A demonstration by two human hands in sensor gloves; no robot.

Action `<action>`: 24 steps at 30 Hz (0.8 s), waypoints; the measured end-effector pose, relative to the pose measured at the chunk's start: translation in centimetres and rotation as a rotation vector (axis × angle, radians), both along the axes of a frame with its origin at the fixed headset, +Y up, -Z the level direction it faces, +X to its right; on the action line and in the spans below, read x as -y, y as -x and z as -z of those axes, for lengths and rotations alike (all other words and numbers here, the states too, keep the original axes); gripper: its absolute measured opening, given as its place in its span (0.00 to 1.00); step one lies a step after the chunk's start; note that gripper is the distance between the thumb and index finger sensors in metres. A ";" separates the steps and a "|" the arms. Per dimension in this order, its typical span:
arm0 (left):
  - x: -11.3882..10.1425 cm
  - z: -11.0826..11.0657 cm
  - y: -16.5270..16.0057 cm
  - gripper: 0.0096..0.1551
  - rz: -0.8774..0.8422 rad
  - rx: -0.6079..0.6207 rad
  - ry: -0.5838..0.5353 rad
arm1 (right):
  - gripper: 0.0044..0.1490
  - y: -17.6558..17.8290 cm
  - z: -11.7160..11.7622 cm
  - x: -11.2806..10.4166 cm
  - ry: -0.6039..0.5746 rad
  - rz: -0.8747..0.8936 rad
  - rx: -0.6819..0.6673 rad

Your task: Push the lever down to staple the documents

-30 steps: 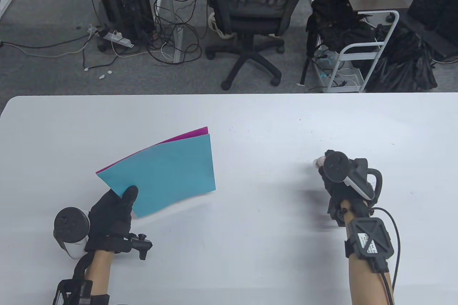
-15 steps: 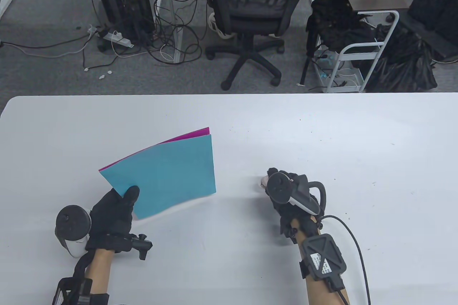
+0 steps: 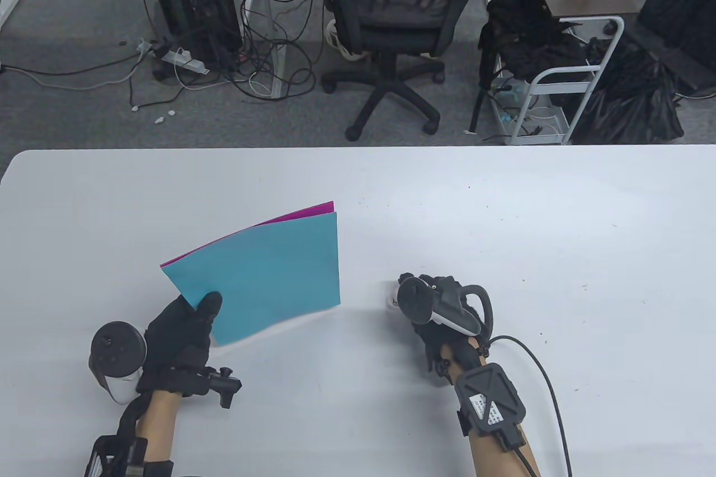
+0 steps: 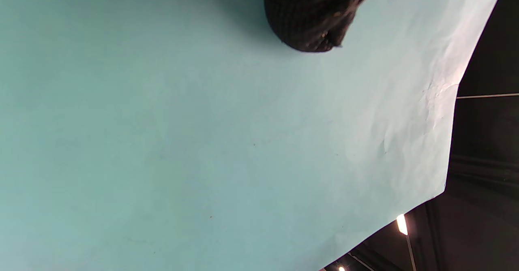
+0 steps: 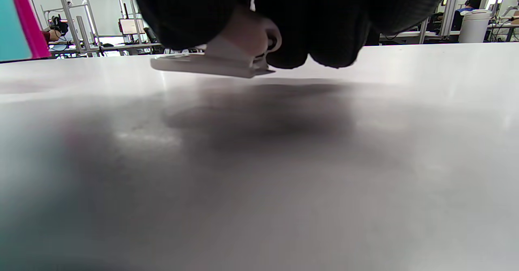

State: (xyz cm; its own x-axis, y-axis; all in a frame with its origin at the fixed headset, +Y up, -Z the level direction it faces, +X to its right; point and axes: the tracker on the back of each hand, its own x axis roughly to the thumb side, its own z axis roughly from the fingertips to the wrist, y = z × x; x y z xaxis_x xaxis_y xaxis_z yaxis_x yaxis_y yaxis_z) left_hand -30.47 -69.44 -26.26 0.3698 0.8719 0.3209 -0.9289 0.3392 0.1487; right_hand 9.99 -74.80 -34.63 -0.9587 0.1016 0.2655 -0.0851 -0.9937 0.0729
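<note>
My left hand (image 3: pixel 184 331) pinches the near left corner of a blue sheet (image 3: pixel 268 275) with a magenta sheet (image 3: pixel 305 212) behind it, and holds both lifted off the white table (image 3: pixel 503 208). The blue sheet fills the left wrist view (image 4: pixel 202 141), with one gloved fingertip (image 4: pixel 312 16) on it. My right hand (image 3: pixel 430 306) grips a small white stapler (image 5: pixel 219 58) just above the table, a short way right of the sheets' near right corner. In the table view only a bit of the stapler (image 3: pixel 392 298) shows past the hand.
Beyond the table's far edge stand an office chair (image 3: pixel 391 24), a computer tower with cables (image 3: pixel 190 1) and a white cart (image 3: pixel 559 80) on the floor.
My right hand has carried the stapler leftward and nearer, from the right side of the table up close to the sheets. My left hand has shifted the sheets slightly right.
</note>
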 end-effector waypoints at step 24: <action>-0.1 0.0 -0.2 0.21 -0.011 0.020 0.006 | 0.38 0.2 0.7 0.7 0.004 -0.038 0.024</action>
State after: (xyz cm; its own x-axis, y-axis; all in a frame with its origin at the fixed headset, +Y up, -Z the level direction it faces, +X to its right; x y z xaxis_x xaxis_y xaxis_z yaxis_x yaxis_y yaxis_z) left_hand -30.23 -69.33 -26.25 0.3539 0.8780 0.3225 -0.9353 0.3298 0.1284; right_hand 9.79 -75.47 -35.30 -0.9682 0.0658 0.2415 -0.0489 -0.9959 0.0755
